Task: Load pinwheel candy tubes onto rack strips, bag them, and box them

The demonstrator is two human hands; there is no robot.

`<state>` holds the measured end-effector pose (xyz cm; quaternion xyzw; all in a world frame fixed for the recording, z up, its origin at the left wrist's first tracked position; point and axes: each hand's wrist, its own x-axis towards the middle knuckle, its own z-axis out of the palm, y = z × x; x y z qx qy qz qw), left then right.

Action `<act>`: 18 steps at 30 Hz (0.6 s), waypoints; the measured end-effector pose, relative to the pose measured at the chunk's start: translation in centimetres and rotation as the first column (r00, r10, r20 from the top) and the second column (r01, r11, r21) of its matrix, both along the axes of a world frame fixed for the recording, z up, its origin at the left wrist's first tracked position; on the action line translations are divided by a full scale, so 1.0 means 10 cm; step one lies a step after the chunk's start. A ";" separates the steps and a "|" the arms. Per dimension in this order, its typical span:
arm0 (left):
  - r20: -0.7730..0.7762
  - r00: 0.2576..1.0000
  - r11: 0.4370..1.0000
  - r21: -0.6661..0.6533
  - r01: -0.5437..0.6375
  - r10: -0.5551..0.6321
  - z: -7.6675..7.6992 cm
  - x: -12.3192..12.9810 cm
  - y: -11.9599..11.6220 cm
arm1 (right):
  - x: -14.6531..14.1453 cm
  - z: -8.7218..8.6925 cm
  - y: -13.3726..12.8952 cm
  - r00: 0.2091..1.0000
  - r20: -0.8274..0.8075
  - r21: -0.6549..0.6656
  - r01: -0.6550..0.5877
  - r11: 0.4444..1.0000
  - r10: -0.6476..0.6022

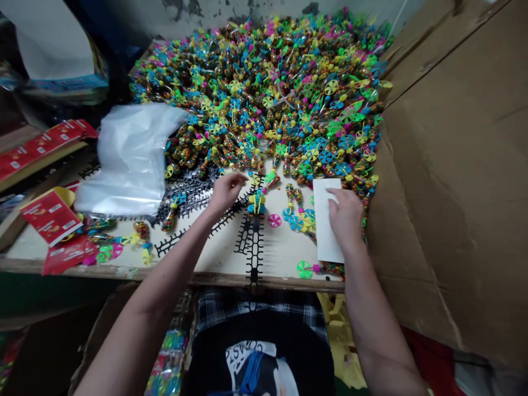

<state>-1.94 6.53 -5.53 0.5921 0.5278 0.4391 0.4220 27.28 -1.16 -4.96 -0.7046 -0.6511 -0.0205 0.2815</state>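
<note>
My left hand (pixel 226 192) is above the table, fingers curled together beside a yellow toy wheel (pixel 254 179). Whatever its fingertips pinch, if anything, is too small to make out. Just right of it, a black plastic strip (pixel 254 247) with hooked edges carries yellow and blue toy pieces (pixel 256 204) at its upper part. Over a white rectangular card or block (pixel 325 231) is my right hand (pixel 347 217), index finger and thumb stretched out and apart. Between the hands lie a loose pink wheel (pixel 274 220) and several candy-filled toys (pixel 295 198) with blue wheels.
A large heap of candy-filled toys (pixel 264 82) covers the back of the table. Black strips (pixel 193 192), clear plastic bags (pixel 127 159) and red printed cards (pixel 51 214) lie at left. A cardboard wall (pixel 454 165) stands at right; the table edge (pixel 223 279) is in front.
</note>
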 end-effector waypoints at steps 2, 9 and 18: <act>-0.150 0.969 0.978 0.043 0.205 -0.197 0.03 0.16 0.27 | -0.13 -0.07 0.10 0.974 0.004 -0.137 -0.224 0.965 0.226; -0.719 0.461 0.634 0.038 0.773 -0.520 -0.03 0.48 0.70 | -0.27 -0.20 0.42 0.878 0.166 -0.387 -0.360 0.849 0.449; -0.917 0.353 0.587 0.184 0.788 -0.187 -0.11 0.40 0.74 | -0.11 -0.16 0.70 0.923 0.036 -0.142 -0.374 0.916 0.382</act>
